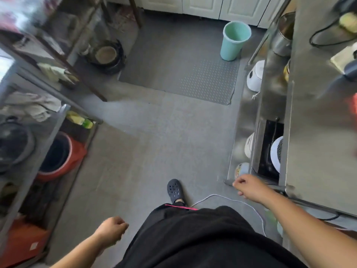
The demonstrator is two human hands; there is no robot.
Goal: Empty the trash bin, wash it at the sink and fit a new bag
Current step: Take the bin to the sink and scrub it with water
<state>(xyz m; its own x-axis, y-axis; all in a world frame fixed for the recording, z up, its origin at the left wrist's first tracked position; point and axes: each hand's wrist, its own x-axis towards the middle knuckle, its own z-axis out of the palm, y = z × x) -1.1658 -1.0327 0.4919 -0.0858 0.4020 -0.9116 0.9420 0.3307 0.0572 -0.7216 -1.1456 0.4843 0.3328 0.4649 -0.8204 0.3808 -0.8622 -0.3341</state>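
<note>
Closest in, the person's left hand (112,228) hangs low by the black clothing, fingers curled into a loose fist with nothing in it. The right hand (249,187) is further out and also curled shut and empty, sitting just beside the front corner of the steel counter (318,142), close to the corner of its lower shelf. A white cable (231,200) loops across the floor under that arm. One dark clog (174,190) is planted on the grey floor (144,147).

So the walkway is basically a lane: metal shelving (58,120) packed with pots and a red basin (63,157) on the left, counter edge on the right, bare floor down the middle. Further up, a studded mat (193,74) covers the floor, its near corner curling a bit.

The trash bin (234,40), a mint green one, stands upright at the mat's far right corner, well apart from both hands, near the white cabinet doors (202,6). No bag visible in it.
</note>
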